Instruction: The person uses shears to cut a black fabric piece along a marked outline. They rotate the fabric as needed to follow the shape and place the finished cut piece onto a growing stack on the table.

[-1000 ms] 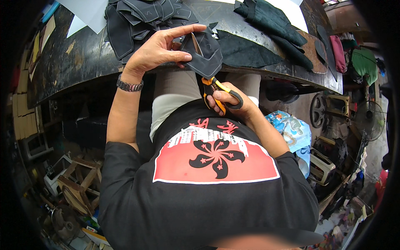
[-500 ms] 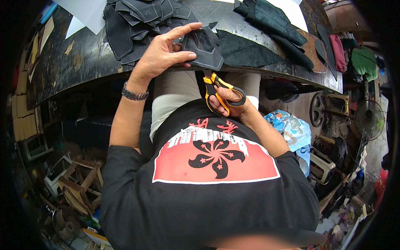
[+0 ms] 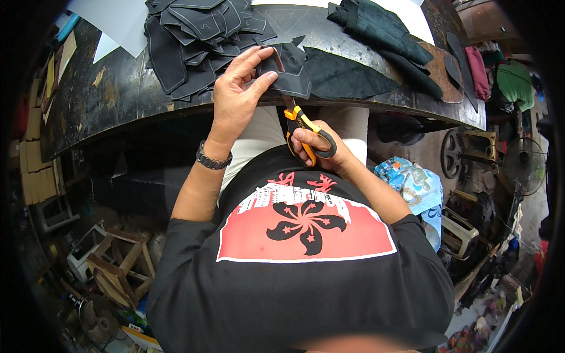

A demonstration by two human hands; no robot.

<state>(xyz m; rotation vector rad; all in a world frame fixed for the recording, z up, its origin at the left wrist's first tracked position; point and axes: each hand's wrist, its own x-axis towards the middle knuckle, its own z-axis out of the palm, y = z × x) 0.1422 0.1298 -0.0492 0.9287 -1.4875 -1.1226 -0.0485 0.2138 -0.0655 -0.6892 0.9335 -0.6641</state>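
Note:
My left hand [image 3: 244,82] pinches the left side of a black leather piece [image 3: 294,79] marked with pale outlines, at the near edge of the table. In my right hand [image 3: 321,144] is a pair of scissors [image 3: 301,120] with yellow and black handles, my fingers wrapped through the loops. The blades point away from me and reach the near edge of the piece; their tips are partly hidden by it. Just beyond my left hand lies a heap of similar outlined black pieces [image 3: 200,35]. A dark leather scrap [image 3: 347,73] lies right of the held piece.
The worn black table [image 3: 106,112] crosses in front of me. Folded dark leather [image 3: 382,29] lies on it at the far right, white paper [image 3: 120,23] at the far left. A wooden stool [image 3: 120,265] stands at lower left; a fan [image 3: 521,165] is at right.
My left hand has come nearer to me and its fingers have closed in on the leather piece. The scissors have moved slightly nearer, their handles shifting.

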